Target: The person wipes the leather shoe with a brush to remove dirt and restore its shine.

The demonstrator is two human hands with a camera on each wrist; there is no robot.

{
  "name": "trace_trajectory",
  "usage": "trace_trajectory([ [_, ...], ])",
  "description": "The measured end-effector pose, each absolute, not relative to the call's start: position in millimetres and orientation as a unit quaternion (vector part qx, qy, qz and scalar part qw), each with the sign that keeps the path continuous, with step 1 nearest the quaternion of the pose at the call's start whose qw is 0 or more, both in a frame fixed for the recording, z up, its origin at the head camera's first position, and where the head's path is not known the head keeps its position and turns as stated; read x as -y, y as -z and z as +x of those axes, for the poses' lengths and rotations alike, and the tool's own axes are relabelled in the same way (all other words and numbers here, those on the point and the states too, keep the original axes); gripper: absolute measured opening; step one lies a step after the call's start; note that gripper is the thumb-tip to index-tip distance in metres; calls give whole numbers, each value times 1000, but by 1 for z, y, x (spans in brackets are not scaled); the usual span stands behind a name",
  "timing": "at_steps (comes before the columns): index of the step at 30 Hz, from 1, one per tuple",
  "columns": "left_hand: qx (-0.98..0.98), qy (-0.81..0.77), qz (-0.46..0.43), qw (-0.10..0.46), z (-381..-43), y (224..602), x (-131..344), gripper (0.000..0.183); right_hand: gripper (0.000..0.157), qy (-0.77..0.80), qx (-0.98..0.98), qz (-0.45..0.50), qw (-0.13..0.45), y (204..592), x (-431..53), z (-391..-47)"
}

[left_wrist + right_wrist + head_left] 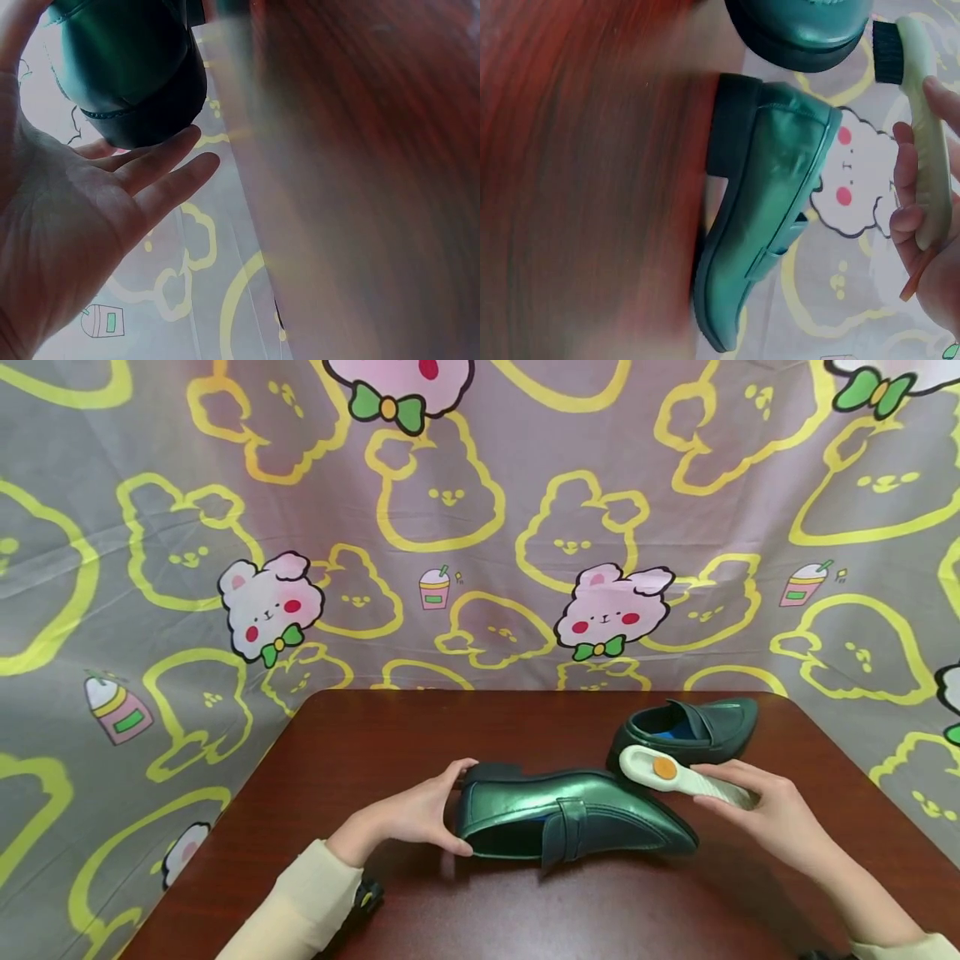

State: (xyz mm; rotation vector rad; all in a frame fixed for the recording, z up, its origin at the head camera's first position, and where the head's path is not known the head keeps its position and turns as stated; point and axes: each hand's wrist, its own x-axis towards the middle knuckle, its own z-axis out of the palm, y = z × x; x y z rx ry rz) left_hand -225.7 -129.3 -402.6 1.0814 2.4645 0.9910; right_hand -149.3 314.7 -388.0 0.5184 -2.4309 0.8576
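Note:
Tipped on its side, a shiny dark green loafer (517,810) appears raised off the table, its opening facing me. My left hand (408,814) holds it by the heel, thumb at the opening's edge and fingers at the sole side. In the left wrist view the loafer's heel (139,90) lies within that hand's grasp. A pale green brush (686,779) with an orange button is gripped by its handle in my right hand (765,806). Dark bristles (889,52) show in the right wrist view, close to the held loafer's toe (802,34) with a narrow gap.
The matching loafer (723,731) stands upright at the table's back right, just behind the brush. A dark reddish-brown table (420,727) lies under everything. A patterned cloth (495,443) hangs behind it and at both sides.

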Motion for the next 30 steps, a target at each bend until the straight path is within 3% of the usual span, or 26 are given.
trace_trajectory([
  [12,-855,-339,364,142,-226,403,130,110,48,-342,840,345,241,379,-279,-122],
  [19,-854,-341,366,145,-226,403,128,110,43,-308,887,252,236,385,-303,-136],
  [24,-856,-338,363,144,-226,403,129,111,39,-297,897,183,273,386,-317,-142],
  [30,-859,-330,365,138,-226,402,129,109,43,-323,887,233,235,383,-309,-129],
])
